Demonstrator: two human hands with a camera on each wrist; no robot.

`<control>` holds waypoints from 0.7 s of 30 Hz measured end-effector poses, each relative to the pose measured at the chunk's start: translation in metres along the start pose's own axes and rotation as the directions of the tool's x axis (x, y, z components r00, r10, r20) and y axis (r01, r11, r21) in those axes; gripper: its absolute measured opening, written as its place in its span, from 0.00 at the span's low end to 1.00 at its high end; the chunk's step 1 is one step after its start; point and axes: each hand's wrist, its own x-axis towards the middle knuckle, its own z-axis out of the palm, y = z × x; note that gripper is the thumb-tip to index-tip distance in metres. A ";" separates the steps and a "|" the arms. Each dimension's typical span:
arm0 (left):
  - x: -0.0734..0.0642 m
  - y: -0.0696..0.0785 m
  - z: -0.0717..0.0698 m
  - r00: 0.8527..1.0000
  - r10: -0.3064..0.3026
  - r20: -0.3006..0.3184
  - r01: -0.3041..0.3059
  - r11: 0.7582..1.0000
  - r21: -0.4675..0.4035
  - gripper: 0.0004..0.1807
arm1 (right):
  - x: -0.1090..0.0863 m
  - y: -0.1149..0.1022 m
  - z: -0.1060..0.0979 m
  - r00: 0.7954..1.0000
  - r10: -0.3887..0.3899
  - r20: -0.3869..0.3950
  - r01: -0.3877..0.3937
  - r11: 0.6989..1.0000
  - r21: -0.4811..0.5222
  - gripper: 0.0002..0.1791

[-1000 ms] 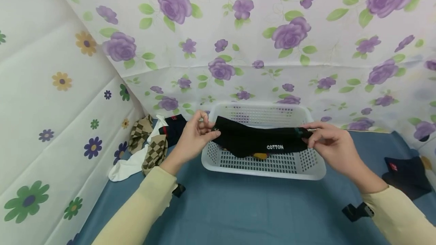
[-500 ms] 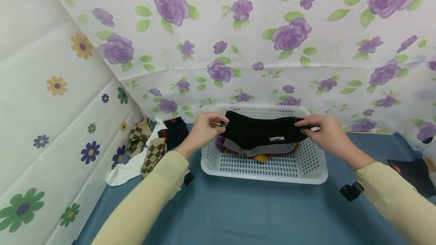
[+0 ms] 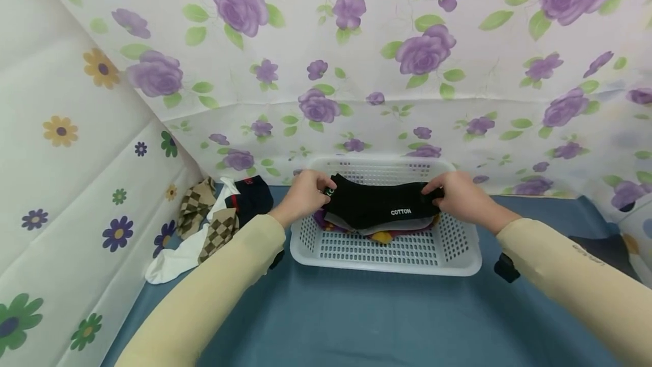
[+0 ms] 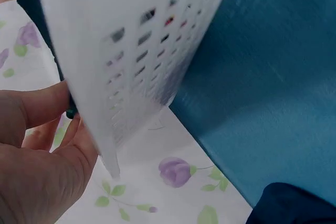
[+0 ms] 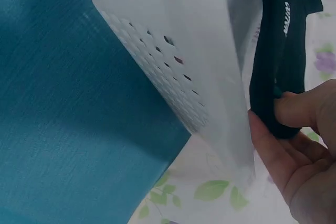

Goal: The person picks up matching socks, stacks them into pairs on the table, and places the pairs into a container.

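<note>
A black sock (image 3: 372,204) with white "COTTON" lettering is stretched level over the white slotted basket (image 3: 377,265). My left hand (image 3: 308,197) pinches its left end, where small pale lettering shows. At the other end my right hand (image 3: 460,200) grips the sock between thumb and fingers; the right wrist view shows this hand (image 5: 310,145) from close by, beside the basket wall (image 5: 173,35). Under the black sock, inside the basket, lie a grey sock (image 3: 417,223) and colourful pieces of fabric with a yellow patch (image 3: 381,237), mostly hidden.
Left of the basket lie checkered brown socks (image 3: 220,234), white socks (image 3: 173,259) and a navy sock with red trim (image 3: 253,198). A dark sock (image 3: 606,251) lies far right, partly behind the right sleeve. Flowered sheets (image 3: 377,72) rise behind and left of the blue cloth (image 3: 377,321).
Both hands have brought the black sock from in front of the basket to lower over the pile inside it. The hands are somewhat closer together; the head view has shifted slightly.
</note>
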 end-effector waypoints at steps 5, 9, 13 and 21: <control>0.008 0.003 0.005 1.000 -0.010 -0.004 0.010 0.993 0.115 0.16 | 0.008 -0.003 0.007 1.000 -0.004 0.028 0.005 0.999 -0.054 0.15; 0.010 0.005 0.007 1.000 -0.025 0.012 0.022 0.981 0.191 0.19 | 0.012 -0.005 0.012 0.999 -0.005 0.043 0.010 0.995 -0.101 0.15; 0.011 0.006 0.008 0.998 -0.052 0.032 0.044 0.973 0.227 0.20 | 0.016 -0.009 0.014 0.998 -0.026 0.056 0.036 0.984 -0.177 0.14; 0.017 0.008 0.014 0.993 -0.079 0.093 0.043 0.938 0.343 0.18 | 0.019 -0.006 0.023 0.996 -0.063 0.057 0.077 0.952 -0.298 0.14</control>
